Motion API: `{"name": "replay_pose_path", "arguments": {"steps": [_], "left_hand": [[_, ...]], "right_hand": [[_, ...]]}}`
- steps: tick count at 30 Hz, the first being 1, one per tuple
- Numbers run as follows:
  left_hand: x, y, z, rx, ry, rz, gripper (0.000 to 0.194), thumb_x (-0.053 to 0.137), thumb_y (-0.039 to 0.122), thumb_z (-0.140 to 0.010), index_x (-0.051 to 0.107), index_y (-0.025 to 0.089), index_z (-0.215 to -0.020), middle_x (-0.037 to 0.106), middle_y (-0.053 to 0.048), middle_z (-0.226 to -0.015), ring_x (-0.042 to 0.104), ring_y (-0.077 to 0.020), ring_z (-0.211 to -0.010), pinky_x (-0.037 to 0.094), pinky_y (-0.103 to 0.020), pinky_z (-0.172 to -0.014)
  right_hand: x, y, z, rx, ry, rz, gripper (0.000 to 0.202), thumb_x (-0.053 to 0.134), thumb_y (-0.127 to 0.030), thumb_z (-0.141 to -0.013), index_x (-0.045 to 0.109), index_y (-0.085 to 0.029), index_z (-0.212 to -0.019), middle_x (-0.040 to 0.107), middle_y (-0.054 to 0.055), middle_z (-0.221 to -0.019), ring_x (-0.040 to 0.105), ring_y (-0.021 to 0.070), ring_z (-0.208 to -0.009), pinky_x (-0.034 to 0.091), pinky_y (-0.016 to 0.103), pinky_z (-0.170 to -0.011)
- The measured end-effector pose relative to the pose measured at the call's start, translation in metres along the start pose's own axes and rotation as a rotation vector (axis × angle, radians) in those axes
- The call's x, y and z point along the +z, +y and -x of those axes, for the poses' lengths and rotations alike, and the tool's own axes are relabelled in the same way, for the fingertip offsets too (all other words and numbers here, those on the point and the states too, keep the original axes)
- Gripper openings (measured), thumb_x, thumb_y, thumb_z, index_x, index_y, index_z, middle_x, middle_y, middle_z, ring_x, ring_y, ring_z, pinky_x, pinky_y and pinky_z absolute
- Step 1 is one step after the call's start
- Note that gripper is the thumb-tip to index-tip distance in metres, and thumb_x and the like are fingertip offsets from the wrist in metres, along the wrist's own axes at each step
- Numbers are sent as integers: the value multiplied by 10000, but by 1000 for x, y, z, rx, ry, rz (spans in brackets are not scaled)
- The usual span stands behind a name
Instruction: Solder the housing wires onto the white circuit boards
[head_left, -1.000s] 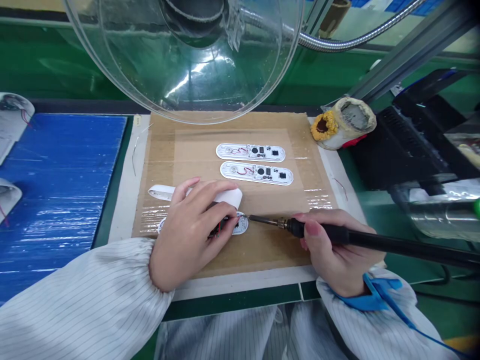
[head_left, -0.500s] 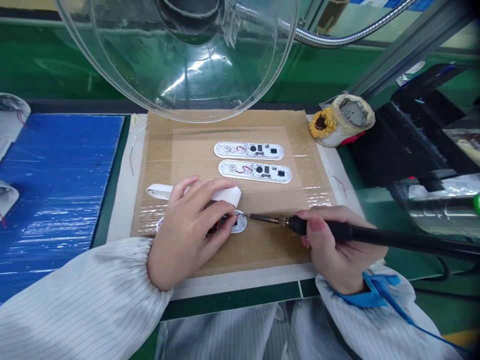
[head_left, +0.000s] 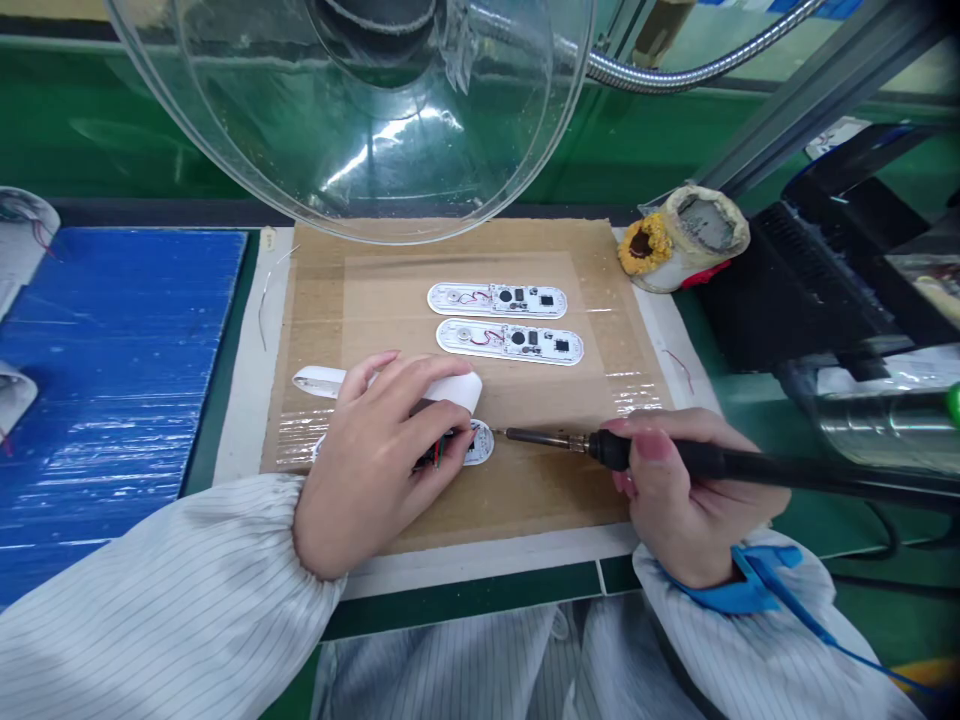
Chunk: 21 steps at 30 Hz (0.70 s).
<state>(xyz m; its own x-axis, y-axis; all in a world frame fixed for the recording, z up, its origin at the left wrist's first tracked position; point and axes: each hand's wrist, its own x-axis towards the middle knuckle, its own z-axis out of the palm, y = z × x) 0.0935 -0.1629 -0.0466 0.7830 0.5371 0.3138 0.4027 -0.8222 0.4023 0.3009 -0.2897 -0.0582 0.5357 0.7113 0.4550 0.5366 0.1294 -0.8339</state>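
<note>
My left hand point(head_left: 382, 455) lies over a white casing point(head_left: 459, 390) and a circuit board point(head_left: 482, 443), its thumb and index finger pinched on a thin wire above the board. Red and green wires show under those fingers; the palm hides much of both parts. My right hand point(head_left: 682, 480) is closed round the black handle of a soldering iron point(head_left: 551, 438), whose tip points left, just off the board's right end. Two more white strips with boards, the upper point(head_left: 497, 300) and the lower point(head_left: 510, 342), lie side by side behind the hands.
Cardboard point(head_left: 390, 240) covers the work surface. A clear round hood point(head_left: 420, 238) hangs over its far side. A white pot point(head_left: 705, 235) with a yellow sponge stands at the back right, near black equipment point(head_left: 772, 290). At left is a blue sheet point(head_left: 127, 380).
My right hand has shifted slightly right, drawing the iron's tip back a little from the board's end. My left hand looks unchanged.
</note>
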Motion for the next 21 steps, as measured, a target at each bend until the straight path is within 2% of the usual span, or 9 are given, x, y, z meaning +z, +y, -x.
{"name": "replay_pose_path", "arguments": {"steps": [11,21], "left_hand": [[-1,1,0,-7,8,16,45,611,193,-899,637,225,-880,631,-37,-1300,601,-211,-1158,357,-471,-1066],[0,-6,2,20,-24,54,90,583,184,-941,642,251,-930,605,-15,-1339,563,-169,-1223,293,-437,-1122]], "right_hand": [[3,-1,-3,4,-117,-1,62,729,-192,-850,749,-247,-871,702,-33,-684,579,98,-478,542,237,-517],[1,-2,-3,-10,-133,-1,85,732,-165,-842,744,-238,-883,689,-38,-677,565,87,-477,526,221,-506]]}}
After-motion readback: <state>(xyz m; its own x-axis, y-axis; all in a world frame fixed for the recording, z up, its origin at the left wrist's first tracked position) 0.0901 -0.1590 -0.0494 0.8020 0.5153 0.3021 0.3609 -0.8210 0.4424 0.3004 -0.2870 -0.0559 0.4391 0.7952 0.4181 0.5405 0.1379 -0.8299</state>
